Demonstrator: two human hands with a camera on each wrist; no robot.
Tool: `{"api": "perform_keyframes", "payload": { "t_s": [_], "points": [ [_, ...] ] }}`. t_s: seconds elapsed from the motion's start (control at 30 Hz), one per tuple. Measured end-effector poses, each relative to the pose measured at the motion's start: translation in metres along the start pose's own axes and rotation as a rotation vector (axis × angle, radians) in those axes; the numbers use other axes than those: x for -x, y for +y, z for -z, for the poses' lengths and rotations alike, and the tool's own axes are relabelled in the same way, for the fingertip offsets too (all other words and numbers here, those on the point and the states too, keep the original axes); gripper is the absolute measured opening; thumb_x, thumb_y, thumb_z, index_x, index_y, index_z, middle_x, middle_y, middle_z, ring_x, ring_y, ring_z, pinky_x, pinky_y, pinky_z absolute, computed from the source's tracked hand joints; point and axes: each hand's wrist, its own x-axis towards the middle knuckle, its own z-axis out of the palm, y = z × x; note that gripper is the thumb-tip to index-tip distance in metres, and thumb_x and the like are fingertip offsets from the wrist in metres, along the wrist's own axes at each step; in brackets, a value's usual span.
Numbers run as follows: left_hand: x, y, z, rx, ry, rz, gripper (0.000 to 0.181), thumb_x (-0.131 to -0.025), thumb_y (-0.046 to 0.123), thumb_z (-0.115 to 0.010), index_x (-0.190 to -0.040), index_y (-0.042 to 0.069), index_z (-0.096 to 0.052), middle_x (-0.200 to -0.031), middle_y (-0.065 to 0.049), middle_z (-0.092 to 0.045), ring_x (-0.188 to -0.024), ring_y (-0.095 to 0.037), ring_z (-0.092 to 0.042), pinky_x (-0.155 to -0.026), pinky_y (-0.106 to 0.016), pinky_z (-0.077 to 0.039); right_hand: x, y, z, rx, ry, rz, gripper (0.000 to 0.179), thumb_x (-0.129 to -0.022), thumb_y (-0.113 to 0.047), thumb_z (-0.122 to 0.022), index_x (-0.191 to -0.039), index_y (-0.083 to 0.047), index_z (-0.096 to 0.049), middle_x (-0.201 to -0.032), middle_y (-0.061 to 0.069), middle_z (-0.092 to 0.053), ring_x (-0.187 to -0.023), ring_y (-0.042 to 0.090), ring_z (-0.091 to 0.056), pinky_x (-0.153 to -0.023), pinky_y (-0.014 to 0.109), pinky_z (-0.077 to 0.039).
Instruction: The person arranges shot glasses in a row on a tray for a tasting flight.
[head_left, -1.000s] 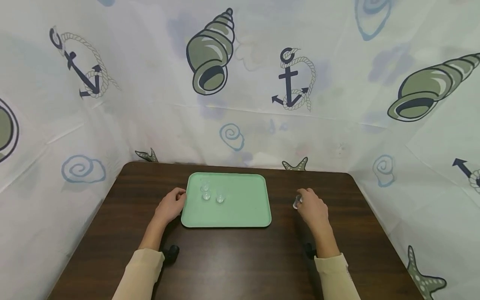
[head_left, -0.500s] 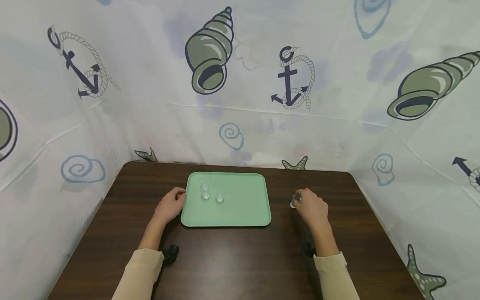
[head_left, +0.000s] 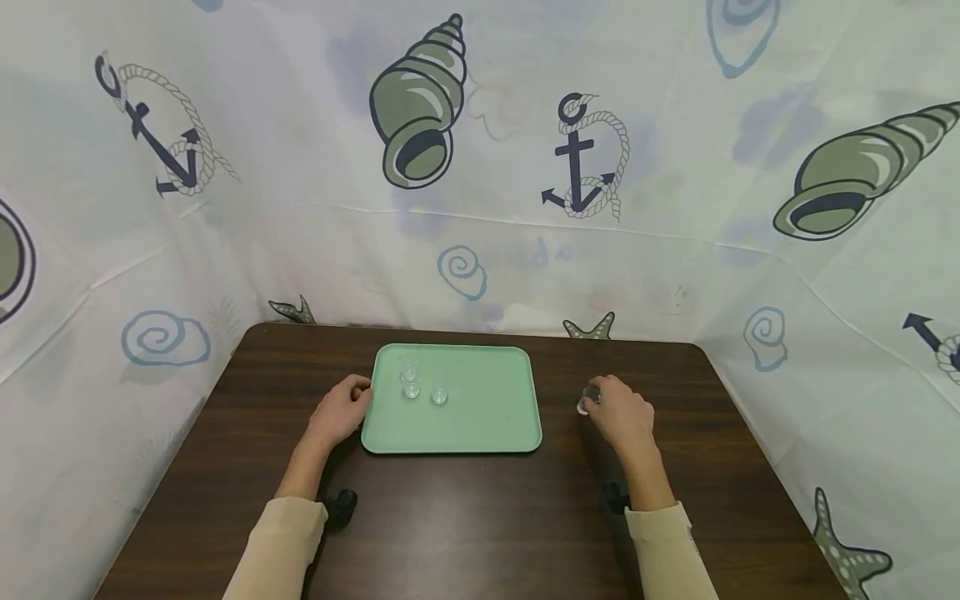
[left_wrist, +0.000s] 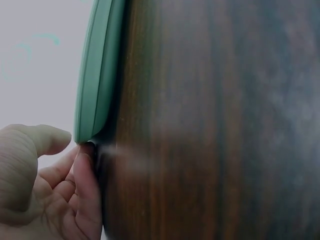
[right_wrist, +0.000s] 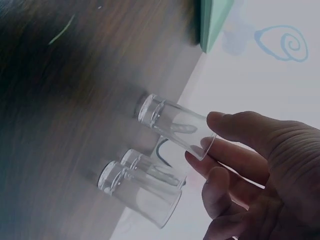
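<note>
My right hand point(head_left: 621, 412) pinches a clear shot glass point(right_wrist: 176, 126) near its rim, thumb on one side and fingers on the other; the glass is upright with its base close to the table. In the right wrist view a second shot glass point(right_wrist: 142, 192) and a third glass point(right_wrist: 159, 170) stand beside it, hidden behind the hand in the head view. My left hand point(head_left: 342, 410) pinches the left edge of a green tray point(head_left: 480, 425), thumb at the rim and fingers underneath. Toward the tray's left side stand small clear glasses point(head_left: 439, 396).
The tray lies toward the back of a dark wooden table point(head_left: 465, 533). A white curtain point(head_left: 322, 250) printed with shells and anchors hangs behind and along both sides. Black wrist cameras point(head_left: 341, 508) are on both forearms.
My right hand has shifted slightly left with its shot glass, toward the tray. The left hand, the tray and the glasses on it have stayed in place.
</note>
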Motion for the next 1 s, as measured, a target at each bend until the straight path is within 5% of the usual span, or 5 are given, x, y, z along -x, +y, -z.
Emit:
{"api": "perform_keyframes", "payload": {
  "t_s": [0.37,1.0],
  "points": [
    [-0.003,-0.005,-0.001,0.025,-0.005,-0.012,0.044,-0.115,0.027,-0.048,-0.151,0.003,-0.054,-0.105,-0.011,-0.062,-0.075,-0.021,-0.056,-0.065,-0.036,-0.044,-0.003,-0.014,0.002,-0.021,0.007,0.003,0.041,-0.104,-0.032,-0.072,-0.141,-0.014,-0.070,-0.138,0.012,-0.069,-0.079,0.030,-0.067,-0.069,0.052,-0.055],
    [-0.002,-0.003,0.000,0.043,-0.012,0.017,0.047,-0.115,0.032,-0.045,-0.153,0.005,-0.053,-0.112,-0.012,-0.061,-0.084,-0.023,-0.061,-0.070,-0.035,-0.051,-0.007,-0.044,0.001,-0.115,0.071,0.010,0.039,-0.105,-0.036,-0.071,-0.140,-0.018,-0.072,-0.136,0.009,-0.071,-0.104,0.039,-0.072,-0.087,0.065,-0.055]
  ]
}}
